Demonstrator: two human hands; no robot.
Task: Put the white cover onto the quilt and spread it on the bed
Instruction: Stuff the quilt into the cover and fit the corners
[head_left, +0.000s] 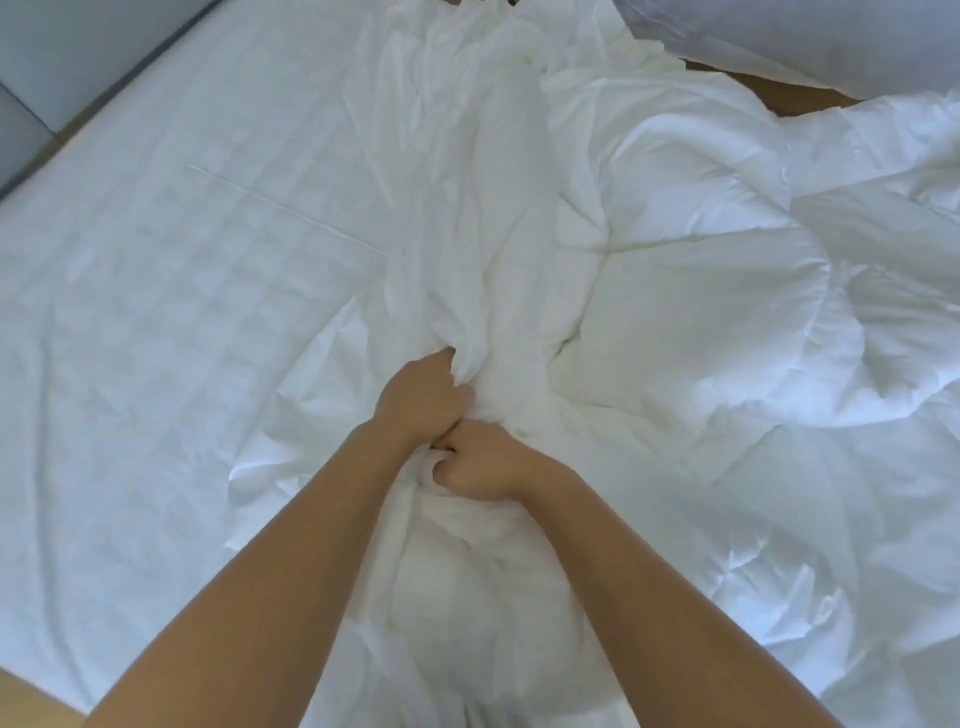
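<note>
Bed (156, 270) — left hand (422, 401), right hand (480, 464) both clench bunched white cover (467, 234); quilt (701, 291) seemingly partly inside.

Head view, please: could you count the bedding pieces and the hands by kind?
Cover: 1
Quilt: 1
Sheet: 1
Pillow: 1
Hands: 2, left hand and right hand, both gripping the cover
Total: 6
</note>
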